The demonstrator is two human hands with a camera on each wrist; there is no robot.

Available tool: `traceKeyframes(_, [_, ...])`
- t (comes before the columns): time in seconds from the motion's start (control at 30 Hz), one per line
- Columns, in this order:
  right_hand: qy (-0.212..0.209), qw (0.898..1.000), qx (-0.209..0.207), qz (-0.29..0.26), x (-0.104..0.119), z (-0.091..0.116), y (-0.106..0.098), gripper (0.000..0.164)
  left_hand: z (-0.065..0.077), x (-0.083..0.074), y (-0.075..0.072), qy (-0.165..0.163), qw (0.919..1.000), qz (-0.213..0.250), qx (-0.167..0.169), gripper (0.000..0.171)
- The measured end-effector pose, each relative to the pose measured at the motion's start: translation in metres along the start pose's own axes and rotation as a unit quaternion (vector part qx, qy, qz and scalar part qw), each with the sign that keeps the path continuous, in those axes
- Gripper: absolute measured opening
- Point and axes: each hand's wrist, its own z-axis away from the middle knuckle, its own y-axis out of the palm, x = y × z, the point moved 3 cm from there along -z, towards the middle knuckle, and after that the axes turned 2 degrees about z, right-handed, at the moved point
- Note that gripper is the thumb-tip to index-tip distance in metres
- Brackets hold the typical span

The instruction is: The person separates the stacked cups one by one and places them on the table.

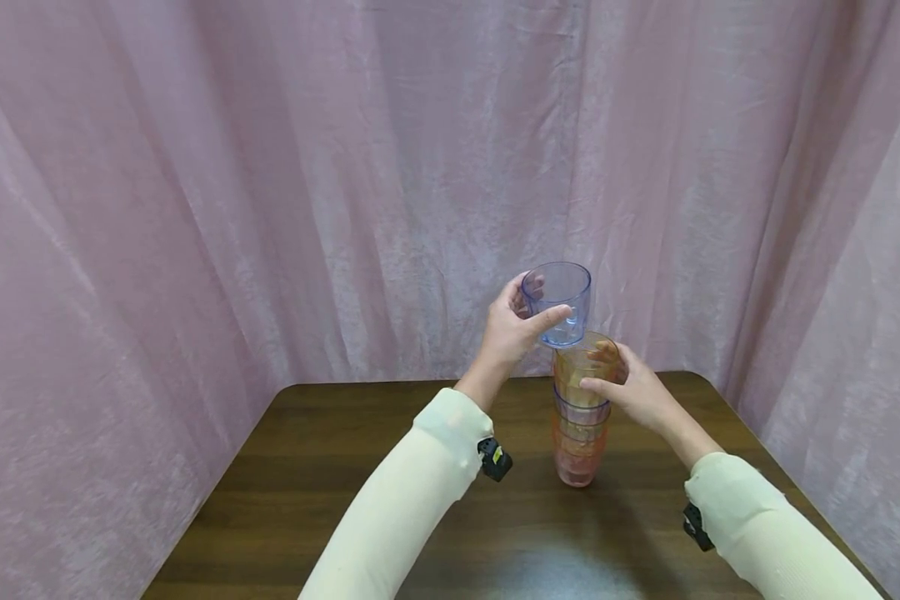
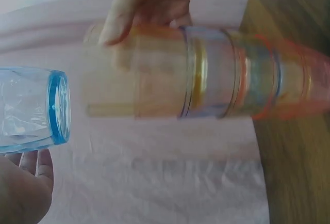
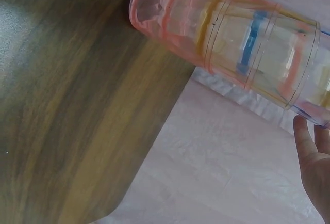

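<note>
My left hand (image 1: pixel 512 329) grips a clear blue plastic cup (image 1: pixel 579 307), thumb on its near side and fingers behind it. The cup hangs over a tall stack of nested see-through cups (image 1: pixel 576 450). In the left wrist view a gap shows between the blue cup's base (image 2: pixel 59 108) and the stack's top rim. My right hand (image 1: pixel 641 393) holds the stack near its top, round the yellow cup (image 1: pixel 568 371). Red, yellow and blue bands show along the stack in the right wrist view; its reddish bottom cup (image 3: pixel 154 7) stands on the table.
The stack stands towards the back right of a dark wooden table (image 1: pixel 330 467). Pink curtains (image 1: pixel 420 167) hang behind the table and along its sides. A small black camera sits at the left wrist (image 1: pixel 495 460) and another at the right wrist (image 1: pixel 696 527).
</note>
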Motion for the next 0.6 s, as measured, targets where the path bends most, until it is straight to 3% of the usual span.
traceKeyframes(0.2, [0.001,1.0,0.0,-0.014,-0.001,-0.001,0.0,0.079,-0.002,0.003,-0.029,-0.007,0.9998,-0.008,-0.015,0.075])
traceKeyframes(0.6, [0.003,1.0,0.005,-0.017,-0.002,0.0,0.002,0.08,0.009,0.038,-0.108,-0.048,0.9941,-0.044,-0.087,0.077])
